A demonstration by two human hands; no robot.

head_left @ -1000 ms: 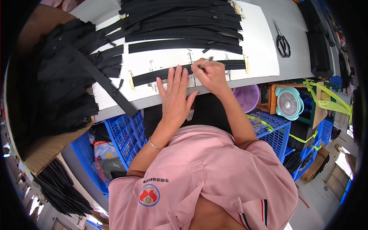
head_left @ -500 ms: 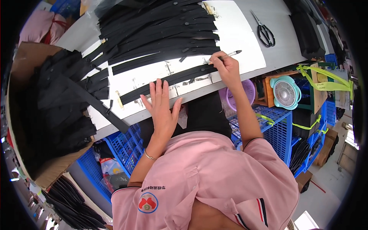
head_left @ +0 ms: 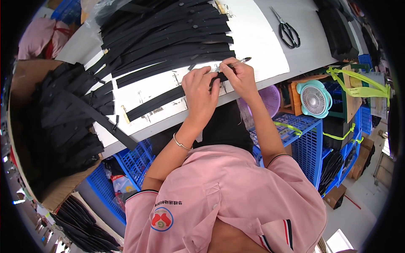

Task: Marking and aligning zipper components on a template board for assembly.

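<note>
On a white board (head_left: 265, 55) lies a single black fabric strip (head_left: 156, 102), running along the near side. My left hand (head_left: 200, 95) is closed over its right part, fingers bent and thumb close to them, gripping the strip. Just right of it, my right hand (head_left: 240, 80) holds a pen (head_left: 246, 60) at the strip's right end. The pen's back end sticks out past my knuckles; its tip is hidden by my fingers. Beyond both hands, many black strips (head_left: 168, 38) lie side by side, with small dark pieces on some.
Black-handled scissors (head_left: 287, 31) rest on the grey table at right. A cardboard box (head_left: 25, 84) heaped with black strips stands at left. Below the right edge are a purple basket (head_left: 270, 99), a small turquoise fan (head_left: 313, 98) and blue crates (head_left: 306, 147).
My left hand has moved right along the strip, from lying flat with spread fingers to bent fingers beside my right hand. The right hand with the pen has shifted slightly left.
</note>
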